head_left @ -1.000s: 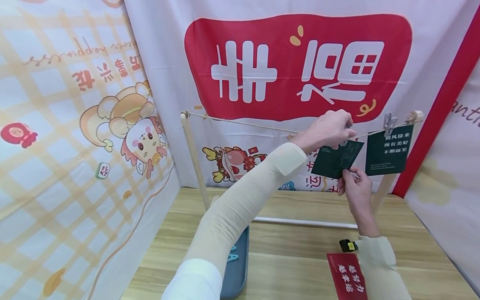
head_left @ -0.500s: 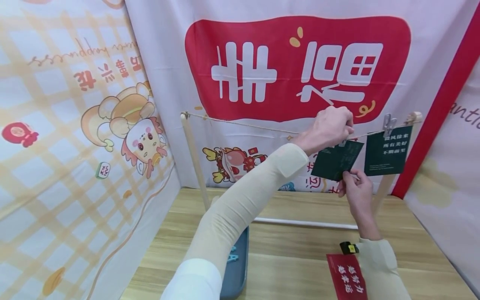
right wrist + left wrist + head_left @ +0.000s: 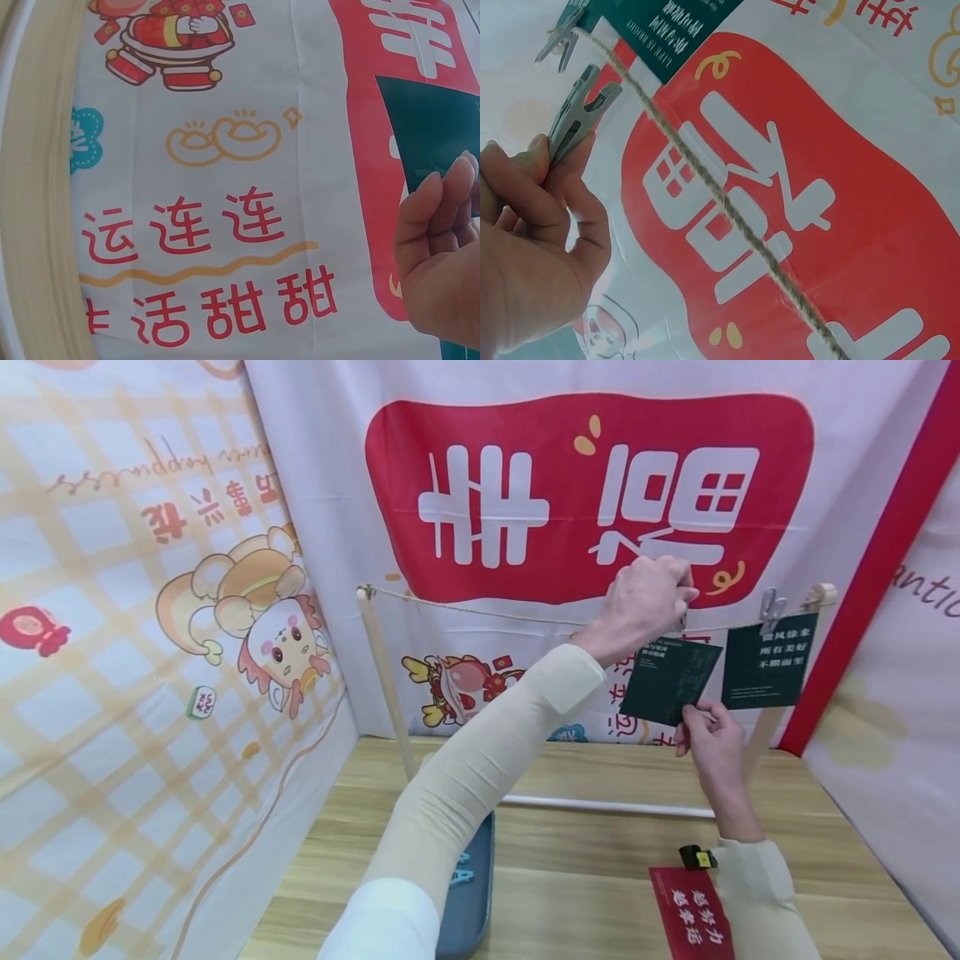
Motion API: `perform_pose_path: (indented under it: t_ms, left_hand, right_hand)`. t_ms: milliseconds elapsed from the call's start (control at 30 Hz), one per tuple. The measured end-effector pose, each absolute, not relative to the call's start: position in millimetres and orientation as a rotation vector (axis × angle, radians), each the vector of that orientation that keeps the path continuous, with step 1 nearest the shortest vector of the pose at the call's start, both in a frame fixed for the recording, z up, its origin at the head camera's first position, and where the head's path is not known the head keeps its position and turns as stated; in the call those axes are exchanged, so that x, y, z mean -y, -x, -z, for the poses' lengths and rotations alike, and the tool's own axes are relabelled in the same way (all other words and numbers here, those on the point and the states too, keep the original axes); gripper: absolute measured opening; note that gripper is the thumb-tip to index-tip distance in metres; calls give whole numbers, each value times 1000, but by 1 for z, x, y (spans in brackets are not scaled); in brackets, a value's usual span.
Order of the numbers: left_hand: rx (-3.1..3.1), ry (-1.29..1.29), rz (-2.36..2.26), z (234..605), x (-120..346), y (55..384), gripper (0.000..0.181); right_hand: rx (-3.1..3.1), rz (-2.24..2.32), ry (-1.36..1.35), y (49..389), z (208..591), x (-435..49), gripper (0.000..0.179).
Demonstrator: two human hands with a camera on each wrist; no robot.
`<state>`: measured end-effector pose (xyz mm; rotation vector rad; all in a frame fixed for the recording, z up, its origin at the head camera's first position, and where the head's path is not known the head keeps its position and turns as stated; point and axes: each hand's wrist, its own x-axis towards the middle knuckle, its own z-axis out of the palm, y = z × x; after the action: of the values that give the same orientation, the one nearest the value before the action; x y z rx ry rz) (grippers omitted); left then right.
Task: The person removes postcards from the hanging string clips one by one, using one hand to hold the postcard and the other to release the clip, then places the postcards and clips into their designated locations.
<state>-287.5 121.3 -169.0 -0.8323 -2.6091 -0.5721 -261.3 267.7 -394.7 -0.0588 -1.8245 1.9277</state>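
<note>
My left hand (image 3: 645, 602) is raised over the rope (image 3: 487, 612) and pinches a grey clothespin (image 3: 577, 116) between thumb and fingers. The clothespin's jaws are spread and stand off the rope in the left wrist view. By its lower edge, my right hand (image 3: 711, 739) holds a dark green card (image 3: 667, 683) with pale print, tilted just below the rope. In the right wrist view, the right fingertips (image 3: 420, 196) pinch that card. To the right hangs another dark green card (image 3: 768, 664), fixed to the rope by a metallic clothespin (image 3: 771, 610).
Wooden posts (image 3: 386, 685) carry the rope above a wood-grain table (image 3: 577, 877). A blue-grey tray (image 3: 483, 902) with light blue clothespins (image 3: 461, 870) lies partly behind the left arm. A red card (image 3: 692, 910) and a small black object (image 3: 697, 857) lie near the right sleeve.
My left hand has risen a little and shifted left, away from the card's top edge, showing more of its print. The right hand stays nearly in place, still holding the card.
</note>
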Motion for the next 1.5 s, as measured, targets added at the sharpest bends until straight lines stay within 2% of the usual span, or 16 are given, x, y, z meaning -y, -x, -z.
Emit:
perform_pose_path:
  t_ms: [133,433,700,1167,1500]
  left_hand:
    - [2551,823,682,163,-116,285,24]
    - [2460,854,841,161,-100,281,40]
    - [2411,858,807,173,-84,283,38]
    - [2346,955,893,185,-56,275,40]
    - [2356,1009,1001,205,-22,268,38]
  right_hand:
    - [1877,-1895,65,258,395,-269,20]
    - [1976,-1871,79,250,399,-271,28]
    - [1982,-1919,121,246,410,-268,24]
    - [2008,-1997,201,239,429,-268,28]
    - [2179,-1859,140,232,445,-272,40]
